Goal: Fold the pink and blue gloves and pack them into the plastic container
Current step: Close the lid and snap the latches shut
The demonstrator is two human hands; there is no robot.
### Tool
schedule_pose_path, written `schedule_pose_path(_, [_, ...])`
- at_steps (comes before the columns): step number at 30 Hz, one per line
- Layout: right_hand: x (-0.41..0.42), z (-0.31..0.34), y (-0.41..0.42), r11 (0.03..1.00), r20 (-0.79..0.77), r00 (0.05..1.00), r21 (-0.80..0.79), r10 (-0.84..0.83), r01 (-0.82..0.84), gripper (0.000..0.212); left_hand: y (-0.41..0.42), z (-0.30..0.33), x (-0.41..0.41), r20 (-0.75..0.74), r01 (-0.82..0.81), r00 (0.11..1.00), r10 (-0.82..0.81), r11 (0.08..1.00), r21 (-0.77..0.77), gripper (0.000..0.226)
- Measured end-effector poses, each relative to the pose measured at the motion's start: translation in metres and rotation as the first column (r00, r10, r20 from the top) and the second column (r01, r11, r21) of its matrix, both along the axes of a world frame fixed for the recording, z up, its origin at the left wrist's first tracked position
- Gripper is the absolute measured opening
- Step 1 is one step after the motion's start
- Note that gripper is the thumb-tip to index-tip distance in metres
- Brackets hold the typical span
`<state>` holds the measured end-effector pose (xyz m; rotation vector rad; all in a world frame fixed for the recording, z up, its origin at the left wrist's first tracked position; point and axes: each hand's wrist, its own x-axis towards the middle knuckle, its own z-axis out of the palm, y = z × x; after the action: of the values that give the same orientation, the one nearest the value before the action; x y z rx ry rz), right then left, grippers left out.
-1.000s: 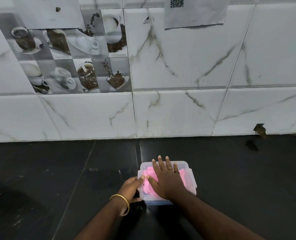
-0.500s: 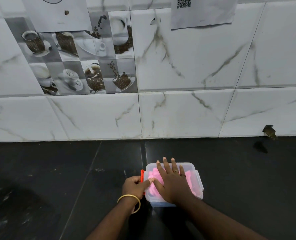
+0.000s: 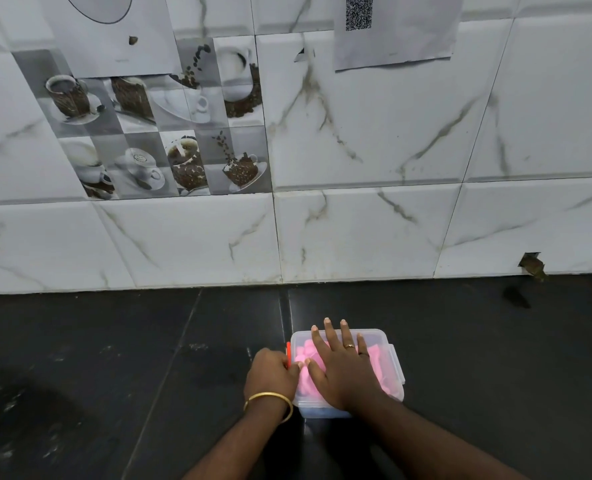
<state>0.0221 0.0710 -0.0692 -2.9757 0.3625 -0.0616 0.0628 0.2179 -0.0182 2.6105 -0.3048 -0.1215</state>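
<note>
A small clear plastic container (image 3: pixel 393 367) sits on the black counter with its lid on. Pink glove material (image 3: pixel 377 358) shows through the lid; a bluish patch shows low at the front wall. My right hand (image 3: pixel 343 372) lies flat on the lid, fingers spread, a ring on one finger. My left hand (image 3: pixel 270 374), with a gold bangle at the wrist, is curled against the container's left side, fingers on the red side clip (image 3: pixel 288 353).
The black tiled counter (image 3: pixel 114 375) runs left and right of the container. A white marble-tiled wall (image 3: pixel 357 220) rises right behind it, with coffee-cup tiles and a paper with a QR code (image 3: pixel 358 12). There is a chipped hole (image 3: pixel 532 265) at the wall base on the right.
The camera has tilted up slightly. My left hand's fingers have closed in on the red clip at the container's left side. My right hand stays flat on the lid.
</note>
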Motion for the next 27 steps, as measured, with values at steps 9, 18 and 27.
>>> schedule_pose_path(9, [-0.001, 0.008, 0.000, 0.999, -0.037, 0.999, 0.046, 0.027, -0.026, 0.069, -0.005, 0.006, -0.002, 0.052, 0.147, 0.987, -0.153, 0.984, 0.102, 0.065])
schedule_pose_path(18, [-0.038, 0.042, -0.053, 0.777, 0.298, 0.847, 0.598, -0.441, 0.194, 0.048, -0.066, 0.047, 0.006, -0.293, 0.646, 0.758, -0.582, 0.613, 0.455, 0.140])
schedule_pose_path(27, [-0.085, 0.019, -0.085, -0.099, -0.510, 0.759, 0.850, -0.405, 0.518, 0.067, -0.105, 0.063, -0.003, -0.454, 0.685, 0.727, -0.516, 0.492, 0.537, 0.133])
